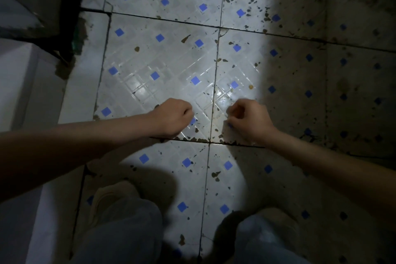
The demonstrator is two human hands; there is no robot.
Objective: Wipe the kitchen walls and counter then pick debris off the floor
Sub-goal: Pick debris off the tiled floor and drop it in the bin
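White tiled floor (162,66) with blue diamonds, scattered dark debris specks (249,9)

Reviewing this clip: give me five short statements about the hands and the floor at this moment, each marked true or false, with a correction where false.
1. Both hands are low over the tiled floor. True.
2. The left hand lies flat, fingers spread. False: its fingers are curled into a fist.
3. The right hand has its fingertips brought together as if pinching. True, though what it pinches is too small to tell.
4. The floor tiles carry red squares. False: the small squares are blue.
5. Dark specks are scattered over the tiles. True.
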